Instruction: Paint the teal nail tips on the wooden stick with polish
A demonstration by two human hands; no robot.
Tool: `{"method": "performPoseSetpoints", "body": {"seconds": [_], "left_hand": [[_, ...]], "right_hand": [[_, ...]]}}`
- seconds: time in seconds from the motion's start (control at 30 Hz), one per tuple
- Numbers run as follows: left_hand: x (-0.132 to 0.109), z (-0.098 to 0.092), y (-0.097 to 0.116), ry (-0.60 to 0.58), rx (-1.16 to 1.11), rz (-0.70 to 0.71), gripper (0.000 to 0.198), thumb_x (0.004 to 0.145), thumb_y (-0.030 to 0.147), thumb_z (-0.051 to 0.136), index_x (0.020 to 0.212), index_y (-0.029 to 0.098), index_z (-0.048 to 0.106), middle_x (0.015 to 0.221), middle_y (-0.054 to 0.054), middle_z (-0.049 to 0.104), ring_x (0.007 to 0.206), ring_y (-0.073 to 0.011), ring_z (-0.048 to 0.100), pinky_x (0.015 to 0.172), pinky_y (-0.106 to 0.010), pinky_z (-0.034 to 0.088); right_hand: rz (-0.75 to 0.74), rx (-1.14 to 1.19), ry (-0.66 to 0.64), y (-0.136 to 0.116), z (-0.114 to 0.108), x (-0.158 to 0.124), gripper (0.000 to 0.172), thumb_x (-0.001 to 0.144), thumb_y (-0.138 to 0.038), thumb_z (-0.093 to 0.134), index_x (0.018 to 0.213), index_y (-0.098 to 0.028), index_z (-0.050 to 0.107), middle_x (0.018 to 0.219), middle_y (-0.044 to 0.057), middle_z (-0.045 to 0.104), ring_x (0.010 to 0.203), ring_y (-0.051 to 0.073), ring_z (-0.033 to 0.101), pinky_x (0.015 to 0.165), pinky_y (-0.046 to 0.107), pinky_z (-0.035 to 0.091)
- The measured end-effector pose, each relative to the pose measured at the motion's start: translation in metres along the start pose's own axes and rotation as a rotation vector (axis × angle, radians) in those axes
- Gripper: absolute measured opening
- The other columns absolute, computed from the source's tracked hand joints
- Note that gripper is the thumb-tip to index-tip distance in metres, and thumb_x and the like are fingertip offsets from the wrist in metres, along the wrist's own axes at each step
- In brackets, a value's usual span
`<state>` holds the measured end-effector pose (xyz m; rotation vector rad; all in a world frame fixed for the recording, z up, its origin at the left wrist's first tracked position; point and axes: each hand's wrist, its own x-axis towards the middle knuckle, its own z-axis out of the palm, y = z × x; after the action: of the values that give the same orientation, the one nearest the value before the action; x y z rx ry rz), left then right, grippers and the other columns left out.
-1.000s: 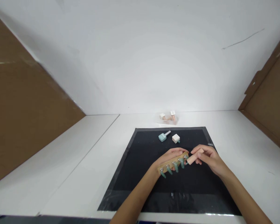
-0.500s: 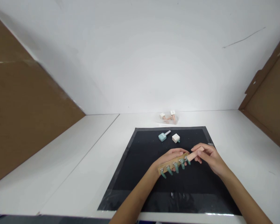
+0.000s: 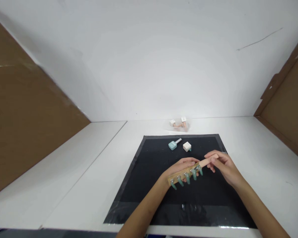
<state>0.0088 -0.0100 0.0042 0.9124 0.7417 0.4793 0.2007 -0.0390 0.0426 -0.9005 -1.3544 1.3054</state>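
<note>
Your left fingers (image 3: pixel 188 160) grip the wooden bar (image 3: pixel 181 173), green nails (image 3: pixel 187 178) jutting just below them, while your right fingers (image 3: pixel 219 164) pinch the pink handle (image 3: pixel 205 162) beside the bar's end nearest them.

1. We saw a white wall (image 3: pixel 149 59) rising from the far edge of the table (image 3: pixel 89 185), faintly shaded in places.
2. High above the surface's far right corner, a thin dark mark (image 3: pixel 259 41) slanted across that wall.
3. Along the surface's left edge we had a brown cardboard panel (image 3: pixel 34 105), crossed by a pale streak (image 3: pixel 0 66).
4. On the right edge stood a second panel (image 3: pixel 288 99), also brown cardboard, its border notched.
5. We noticed a narrow seam (image 3: pixel 99 153) running from the far edge toward the near one.
6. A black mat (image 3: pixel 139 188) lay close to the near edge, where we caught bright glints (image 3: pixel 234 227) under soft light.
</note>
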Motion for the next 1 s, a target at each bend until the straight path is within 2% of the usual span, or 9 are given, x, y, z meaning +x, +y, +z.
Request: {"method": "performPoseSetpoints", "body": {"seconds": [0.17, 0.37, 0.53, 0.67, 1.0], "left_hand": [[0.0031, -0.0035, -0.0069, 0.022, -0.037, 0.007, 0.054, 0.064, 0.045, 0.071, 0.106, 0.013, 0.059, 0.070, -0.005, 0.066, 0.052, -0.0129, 0.059, 0.038, -0.017, 0.031], [0.0005, -0.0025, -0.0034, -0.044, -0.026, 0.005, 0.055, 0.065, 0.048, 0.070, 0.106, 0.013, 0.060, 0.065, -0.003, 0.064, 0.043, -0.0095, 0.053, 0.036, -0.017, 0.027], [0.0026, -0.0041, -0.0048, -0.064, -0.034, 0.036, 0.053, 0.065, 0.046, 0.070, 0.105, 0.012, 0.060, 0.072, -0.007, 0.065, 0.052, -0.0114, 0.058, 0.041, -0.017, 0.032], [0.0047, -0.0067, -0.0083, -0.080, -0.043, 0.050, 0.052, 0.067, 0.046, 0.069, 0.106, 0.012, 0.060, 0.073, -0.007, 0.065, 0.052, -0.0109, 0.057, 0.042, -0.018, 0.033], [-0.0004, -0.0021, -0.0016, -0.061, -0.017, 0.053, 0.054, 0.065, 0.049, 0.069, 0.103, 0.012, 0.062, 0.072, -0.006, 0.064, 0.052, -0.0114, 0.056, 0.041, -0.018, 0.031]], "right_hand": [[-0.015, 0.023, 0.059, -0.0013, 0.0005, -0.0005, 0.031, 0.073, -0.047, 0.068, 0.083, -0.018, 0.069, 0.060, 0.002, 0.061, 0.049, 0.013, 0.050, 0.041, 0.024, 0.042], [-0.022, 0.050, 0.074, -0.0014, 0.0010, 0.0000, 0.031, 0.071, -0.047, 0.069, 0.078, -0.017, 0.068, 0.056, 0.000, 0.057, 0.046, 0.012, 0.048, 0.040, 0.024, 0.040], [-0.035, 0.058, 0.116, -0.0009, 0.0012, 0.0013, 0.032, 0.071, -0.048, 0.070, 0.073, -0.017, 0.066, 0.053, -0.002, 0.052, 0.042, 0.010, 0.045, 0.039, 0.023, 0.038], [-0.038, 0.038, 0.152, -0.0024, 0.0023, 0.0019, 0.034, 0.070, -0.051, 0.069, 0.073, -0.018, 0.065, 0.050, -0.003, 0.051, 0.040, 0.010, 0.044, 0.038, 0.024, 0.037], [-0.036, 0.032, 0.124, -0.0022, 0.0012, 0.0023, 0.032, 0.071, -0.049, 0.070, 0.070, -0.018, 0.065, 0.055, -0.002, 0.052, 0.042, 0.010, 0.044, 0.039, 0.024, 0.036]]}}
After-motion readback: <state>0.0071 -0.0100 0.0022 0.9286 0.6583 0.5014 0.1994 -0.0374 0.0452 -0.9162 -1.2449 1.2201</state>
